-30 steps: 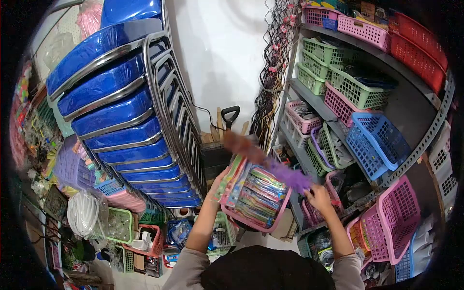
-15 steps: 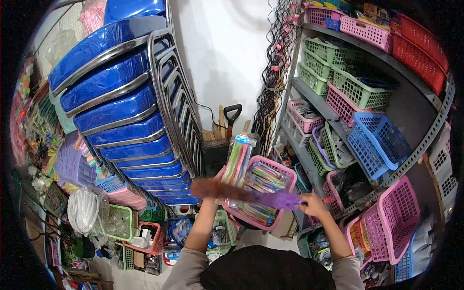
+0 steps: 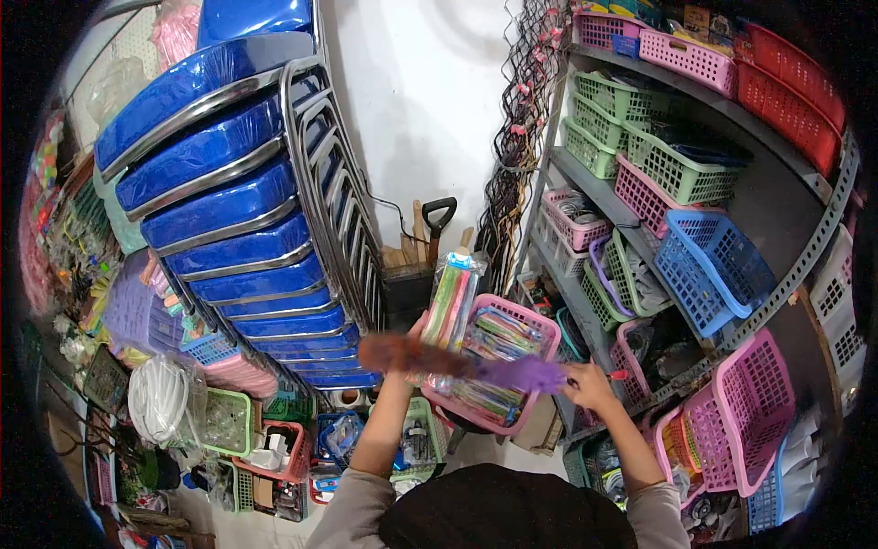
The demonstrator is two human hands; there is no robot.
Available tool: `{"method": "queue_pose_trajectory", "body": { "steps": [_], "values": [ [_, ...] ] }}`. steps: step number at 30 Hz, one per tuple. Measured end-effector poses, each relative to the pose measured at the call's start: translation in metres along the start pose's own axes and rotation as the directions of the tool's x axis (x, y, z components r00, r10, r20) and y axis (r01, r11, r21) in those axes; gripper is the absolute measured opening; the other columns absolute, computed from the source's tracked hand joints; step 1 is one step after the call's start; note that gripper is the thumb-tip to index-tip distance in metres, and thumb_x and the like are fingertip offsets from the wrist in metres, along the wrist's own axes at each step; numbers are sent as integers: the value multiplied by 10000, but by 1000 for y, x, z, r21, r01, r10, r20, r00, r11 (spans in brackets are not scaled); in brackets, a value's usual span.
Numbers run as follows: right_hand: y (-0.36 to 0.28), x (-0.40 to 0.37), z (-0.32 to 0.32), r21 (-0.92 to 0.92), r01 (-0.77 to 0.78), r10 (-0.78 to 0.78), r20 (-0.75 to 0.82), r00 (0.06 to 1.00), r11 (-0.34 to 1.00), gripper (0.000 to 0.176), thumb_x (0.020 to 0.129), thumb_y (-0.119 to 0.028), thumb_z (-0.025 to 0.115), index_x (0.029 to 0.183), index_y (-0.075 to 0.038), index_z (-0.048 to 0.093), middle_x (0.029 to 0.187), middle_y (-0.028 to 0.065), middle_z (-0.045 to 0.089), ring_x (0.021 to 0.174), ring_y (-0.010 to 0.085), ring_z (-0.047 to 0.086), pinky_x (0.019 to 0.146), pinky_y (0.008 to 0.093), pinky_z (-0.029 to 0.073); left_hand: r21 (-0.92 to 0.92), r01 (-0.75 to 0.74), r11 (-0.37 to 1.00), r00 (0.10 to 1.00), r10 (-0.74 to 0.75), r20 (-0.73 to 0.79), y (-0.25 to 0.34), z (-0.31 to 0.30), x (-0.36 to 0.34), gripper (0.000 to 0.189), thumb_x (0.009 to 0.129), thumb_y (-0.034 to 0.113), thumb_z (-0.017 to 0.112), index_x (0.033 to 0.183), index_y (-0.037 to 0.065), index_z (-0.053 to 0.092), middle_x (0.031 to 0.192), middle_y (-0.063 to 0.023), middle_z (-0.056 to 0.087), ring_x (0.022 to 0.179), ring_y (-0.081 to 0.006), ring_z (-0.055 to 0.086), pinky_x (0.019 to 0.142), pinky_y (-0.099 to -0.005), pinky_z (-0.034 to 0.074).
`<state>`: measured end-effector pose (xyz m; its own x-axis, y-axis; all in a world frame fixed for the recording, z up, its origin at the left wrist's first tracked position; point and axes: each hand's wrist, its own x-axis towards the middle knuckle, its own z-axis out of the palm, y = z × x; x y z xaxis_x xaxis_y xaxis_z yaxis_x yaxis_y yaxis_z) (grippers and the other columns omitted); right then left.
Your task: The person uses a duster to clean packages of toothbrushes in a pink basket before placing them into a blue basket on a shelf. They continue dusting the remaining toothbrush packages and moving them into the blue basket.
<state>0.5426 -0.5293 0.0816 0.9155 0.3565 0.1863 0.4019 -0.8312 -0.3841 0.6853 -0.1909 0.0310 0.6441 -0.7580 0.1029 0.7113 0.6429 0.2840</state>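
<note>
My right hand (image 3: 590, 388) is closed round the handle of a feather duster (image 3: 521, 375), whose blurred purple and brown head reaches left across the pink basket (image 3: 554, 334). Behind the brown end, my left hand (image 3: 417, 337) is partly hidden; it grips the side of a clear plastic pack (image 3: 448, 297) with a blue top and long green, pink and white strips inside. This pack leans up at the basket's left side. Several more packs of thin, colourful items (image 3: 503, 335) lie in the basket, partly covered by the duster.
Stacked blue chairs (image 3: 219, 229) rise on the left. At right, a metal shelf (image 3: 599, 188) carries green, pink, red and blue baskets. A spade-type handle (image 3: 440, 215) stands against the back wall. Filled baskets (image 3: 283, 448) cover the floor at lower left.
The duster has shifted slightly left with my right hand. My left hand and the pack stay almost in place.
</note>
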Motion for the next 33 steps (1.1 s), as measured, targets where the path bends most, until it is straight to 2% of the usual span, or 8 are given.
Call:
{"method": "queue_pose_trajectory", "body": {
  "steps": [2, 9, 10, 12, 15, 28, 30, 33],
  "values": [
    [15, 4, 6, 121, -81, 112, -274, 955, 989, 298, 724, -200, 624, 994, -73, 629, 856, 192, 624, 766, 369, 600, 670, 406, 479, 80, -184, 980, 937, 200, -286, -11, 12, -1, 402, 926, 352, 451, 1157, 41, 557, 1085, -103, 616, 920, -232, 617, 819, -370, 499],
    [16, -4, 23, 6, -60, 60, -107, 993, 998, 307, 727, -222, 647, 967, -31, 627, 872, 201, 626, 762, 379, 599, 663, 415, 486, 123, -40, 992, 998, 46, -44, 0, -43, 9, 462, 905, 425, 473, 1163, 53, 565, 1005, -86, 640, 830, -238, 628, 783, -380, 515],
    [15, -6, 32, 4, 47, -47, -23, 999, 999, 336, 718, -238, 649, 982, -31, 624, 875, 191, 629, 757, 384, 595, 659, 416, 485, 771, -236, 592, 782, 587, -211, -31, 1, -12, 478, 913, 440, 450, 1179, 56, 554, 1058, -84, 620, 835, -214, 618, 760, -341, 514],
    [15, -9, 52, 37, 81, -80, -23, 997, 996, 340, 726, -230, 649, 1011, -48, 620, 905, 183, 632, 743, 373, 601, 638, 419, 490, 88, -197, 976, 940, 214, -267, -17, -30, -3, 462, 923, 430, 431, 1173, 63, 557, 1025, -70, 625, 804, -197, 610, 698, -349, 520],
    [27, -6, 79, 166, -100, 99, 16, 995, 981, 291, 785, -229, 604, 982, -15, 591, 932, 185, 628, 811, 385, 593, 727, 441, 483, 132, -204, 970, 945, 230, -231, -16, -164, -10, 405, 923, 368, 442, 1163, 61, 553, 1049, -80, 613, 885, -213, 595, 772, -368, 495],
    [85, 52, 244, -20, -695, 679, -194, 708, 719, 273, 855, -258, 516, 888, 9, 561, 795, 193, 616, 805, 368, 577, 695, 477, 448, 231, -127, 965, 706, 252, -662, -99, -80, -30, 425, 912, 351, 475, 1215, 54, 501, 1053, -76, 620, 899, -206, 623, 771, -318, 518],
    [88, 49, 257, -62, -701, 683, -185, 707, 710, 276, 851, -255, 519, 898, 12, 570, 800, 185, 620, 840, 360, 570, 722, 472, 443, 246, 19, 969, 713, 159, -683, -108, -104, -35, 378, 861, 481, 496, 998, 148, 612, 718, 27, 619, 467, -94, 540, 371, -210, 433],
    [94, 45, 275, -110, -680, 652, -208, 729, 725, 283, 838, -254, 540, 889, 22, 569, 846, 200, 609, 889, 369, 557, 765, 477, 433, 188, 46, 981, 681, 107, -724, -117, -101, -35, 392, 861, 501, 482, 968, 146, 611, 681, 19, 607, 437, -90, 526, 344, -222, 419]
  ]
}}
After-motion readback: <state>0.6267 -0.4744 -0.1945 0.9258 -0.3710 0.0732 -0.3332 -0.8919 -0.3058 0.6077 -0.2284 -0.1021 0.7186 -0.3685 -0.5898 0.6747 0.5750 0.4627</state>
